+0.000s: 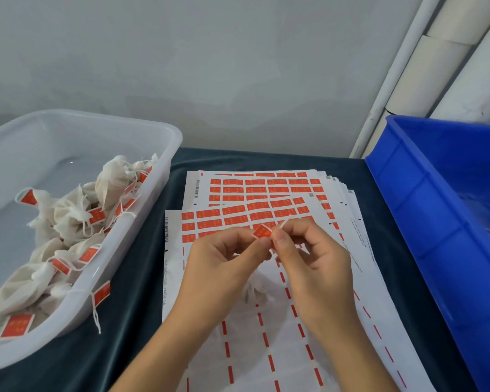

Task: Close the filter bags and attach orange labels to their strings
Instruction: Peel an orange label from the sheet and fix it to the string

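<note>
Orange label (pixel 262 231) in both hands' pinching grip (string (pixel 284 222) barely visible).

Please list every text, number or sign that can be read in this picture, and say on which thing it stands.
None can be read with certainty.
Orange labels: small yellow marks, too blurred.
Label sheets: barcodes and square codes at the edges, not legible.
Left edge of the front sheet: a sideways printed number, too blurred to quote.

Clear bin (pixel 164 154) walls off nine o'clock, blue crate (pixel 425 222) three o'clock; a dark desk (pixel 142 278) strip runs open between bin and label sheets (pixel 266 190).
</note>
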A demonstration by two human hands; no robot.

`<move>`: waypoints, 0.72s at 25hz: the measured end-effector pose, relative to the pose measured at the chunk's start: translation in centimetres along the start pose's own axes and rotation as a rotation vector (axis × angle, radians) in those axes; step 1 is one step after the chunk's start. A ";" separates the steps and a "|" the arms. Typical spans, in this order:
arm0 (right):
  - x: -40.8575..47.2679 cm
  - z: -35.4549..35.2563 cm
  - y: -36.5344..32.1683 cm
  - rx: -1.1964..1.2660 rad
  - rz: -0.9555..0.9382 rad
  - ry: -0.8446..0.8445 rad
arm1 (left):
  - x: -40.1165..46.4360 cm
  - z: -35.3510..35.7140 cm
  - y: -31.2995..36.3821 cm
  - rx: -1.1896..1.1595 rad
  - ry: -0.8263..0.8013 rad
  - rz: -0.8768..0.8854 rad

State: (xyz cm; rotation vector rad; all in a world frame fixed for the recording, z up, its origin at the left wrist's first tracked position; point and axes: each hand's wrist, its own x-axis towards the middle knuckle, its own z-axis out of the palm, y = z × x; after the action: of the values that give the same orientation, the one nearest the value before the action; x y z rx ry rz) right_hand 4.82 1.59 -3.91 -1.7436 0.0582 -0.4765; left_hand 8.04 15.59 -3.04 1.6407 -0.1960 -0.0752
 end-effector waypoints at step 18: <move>0.1 -0.1 -0.4 0.100 0.084 0.018 | -1.8 1.6 0.0 0.548 0.378 0.615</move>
State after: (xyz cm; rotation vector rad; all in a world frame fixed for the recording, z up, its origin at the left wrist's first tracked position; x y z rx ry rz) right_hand 4.81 1.59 -3.51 -1.6322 0.1175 -0.4268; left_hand 5.98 14.38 -3.32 2.0247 -0.4475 0.8124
